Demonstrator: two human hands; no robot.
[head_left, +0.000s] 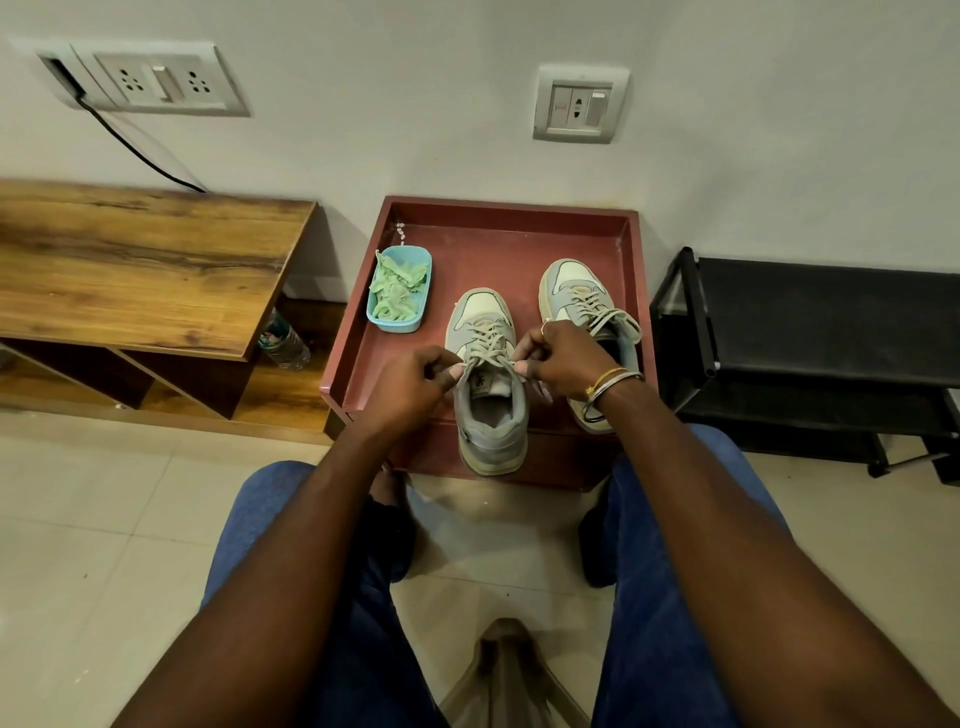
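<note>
While both forearms stretch forward from the knees and converge, the left hand (410, 387) and the right hand (563, 358) meet over the near shoe (491, 431). Each hand is curled into a loose fist, knuckles up, with thumb and forefinger pinching one end of the laces (488, 340) at the top eyelets, on either side of the tongue. The right wrist carries bangles (610, 387), and a ring (544, 327) sits on one finger.

The near shoe stands upright at the front edge of a red tray (363, 332), toe toward the wall and heel jutting slightly over the rim. The second shoe (576, 293) stands just beside it to the right, set further back, partly hidden by the right hand. A blue container (395, 326) of pale green scraps sits in the tray's left half.

The tray is pushed against a white wall with two socket plates (161, 83); a black cable (140, 150) runs down from the left one. A wooden bench (130, 270) stands to the left with a water bottle (285, 343) beside it, a black rack (821, 322) to the right, and pale floor tiles (78, 519) lie below.
</note>
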